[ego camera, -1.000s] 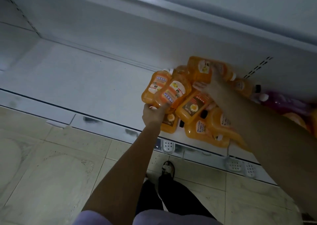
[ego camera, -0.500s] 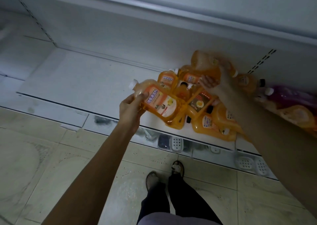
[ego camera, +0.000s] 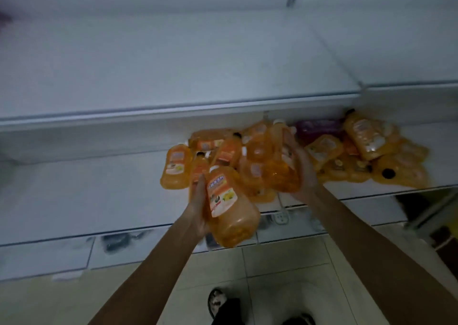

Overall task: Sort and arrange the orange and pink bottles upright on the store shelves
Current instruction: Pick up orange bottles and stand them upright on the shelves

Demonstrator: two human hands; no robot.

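Observation:
My left hand [ego camera: 198, 204] grips an orange bottle [ego camera: 229, 210] with a white cap and a label, held tilted above the front edge of the lower shelf [ego camera: 74, 196]. My right hand [ego camera: 306, 173] holds a second orange bottle [ego camera: 282, 161] just over the pile. Several orange bottles [ego camera: 247, 161] lie on their sides in a heap on the lower shelf, and more orange bottles [ego camera: 366, 158] lie to the right. A pink bottle [ego camera: 319, 126] lies at the back of the heap, partly hidden under the upper shelf.
A bare white upper shelf [ego camera: 173, 64] juts out over the heap. The lower shelf's left half is bare. Beige floor tiles [ego camera: 285, 275] and my sandalled feet [ego camera: 218, 302] show below. Dark objects [ego camera: 441, 215] stand at the right edge.
Both hands have lifted their orange bottles off the heap and drawn them toward me. The view has tilted up, and the upper shelf now shows.

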